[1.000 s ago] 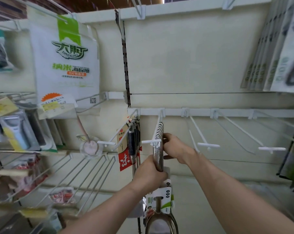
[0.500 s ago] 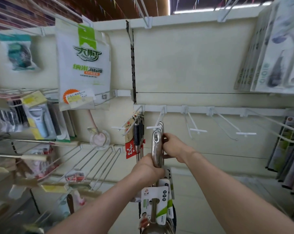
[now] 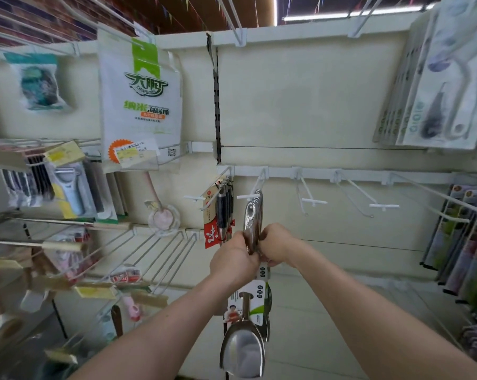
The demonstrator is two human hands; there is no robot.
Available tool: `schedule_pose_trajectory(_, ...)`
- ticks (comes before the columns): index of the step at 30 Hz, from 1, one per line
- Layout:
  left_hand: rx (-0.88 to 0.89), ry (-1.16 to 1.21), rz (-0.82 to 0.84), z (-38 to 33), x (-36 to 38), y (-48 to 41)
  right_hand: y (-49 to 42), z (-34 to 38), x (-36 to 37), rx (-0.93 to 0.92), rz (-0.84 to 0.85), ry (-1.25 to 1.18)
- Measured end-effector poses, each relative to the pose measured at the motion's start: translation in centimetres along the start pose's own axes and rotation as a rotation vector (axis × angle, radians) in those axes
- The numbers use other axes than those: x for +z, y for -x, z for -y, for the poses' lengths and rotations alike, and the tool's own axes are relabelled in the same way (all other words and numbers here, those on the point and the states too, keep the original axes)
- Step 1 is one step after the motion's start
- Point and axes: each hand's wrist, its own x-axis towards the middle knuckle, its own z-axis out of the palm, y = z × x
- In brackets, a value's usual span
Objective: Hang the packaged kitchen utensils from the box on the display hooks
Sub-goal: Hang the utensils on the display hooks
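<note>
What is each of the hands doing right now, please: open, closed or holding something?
Left hand: grips the handles of the hanging metal scoops.
Right hand: grips the same handles from the other side.

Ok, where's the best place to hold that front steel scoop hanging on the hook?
Take the steel scoop by its flat handle, pinched from either side, where the left hand and right hand grip. It hangs straight from the hook; the bowl is wide and rounded.
</note>
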Motion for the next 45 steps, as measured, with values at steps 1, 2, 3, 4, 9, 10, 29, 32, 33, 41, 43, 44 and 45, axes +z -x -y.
schedule_pose_trajectory(1, 0.0, 0.005, 0.008, 0.0, -0.1, 0.0, 0.2, 0.1, 0.0, -0.005, -0.008, 0.043)
schedule_pose_trajectory(2, 0.001, 0.016, 0.019, 0.0, -0.2, 0.1, 0.5, 0.2, 0.0, -0.011, -0.013, 0.076)
schedule_pose_trajectory(3, 0.004, 0.033, 0.028, 0.1, -0.3, 0.2, 0.7, 0.3, 0.0, -0.017, -0.016, 0.1)
schedule_pose_trajectory(4, 0.005, 0.057, 0.039, 0.2, -0.3, 0.3, 0.8, 0.4, 0.0, -0.021, -0.017, 0.118)
schedule_pose_trajectory(9, -0.018, 0.135, 0.094, 1.3, -0.8, 1.0, 1.5, 0.0, 0.5, -0.018, 0.053, 0.158)
schedule_pose_trajectory(10, -0.026, 0.139, 0.097, 1.4, -0.9, 1.1, 1.7, -0.2, 0.7, -0.023, 0.06, 0.151)
schedule_pose_trajectory(29, -0.154, 0.221, 0.09, 4.2, -0.7, 1.6, 3.0, -4.6, 5.5, -0.078, -0.056, 0.025)
schedule_pose_trajectory(32, -0.166, 0.197, 0.09, 4.3, -0.5, 1.6, 2.8, -4.3, 5.6, -0.074, -0.088, -0.171)
schedule_pose_trajectory(33, -0.17, 0.194, 0.091, 4.3, -0.5, 1.6, 2.6, -4.2, 5.7, -0.065, -0.095, -0.186)
schedule_pose_trajectory(41, -0.183, 0.155, 0.078, 4.4, -0.6, 1.5, 2.6, -4.0, 6.9, -0.045, -0.104, -0.111)
schedule_pose_trajectory(43, -0.183, 0.157, 0.075, 4.3, -0.7, 1.5, 2.7, -4.2, 6.8, -0.053, -0.113, -0.081)
schedule_pose_trajectory(44, -0.178, 0.16, 0.069, 4.3, -0.8, 1.5, 2.7, -4.3, 6.6, -0.057, -0.112, -0.068)
schedule_pose_trajectory(45, -0.17, 0.163, 0.061, 4.2, -0.9, 1.5, 2.8, -4.3, 6.5, -0.062, -0.106, -0.057)
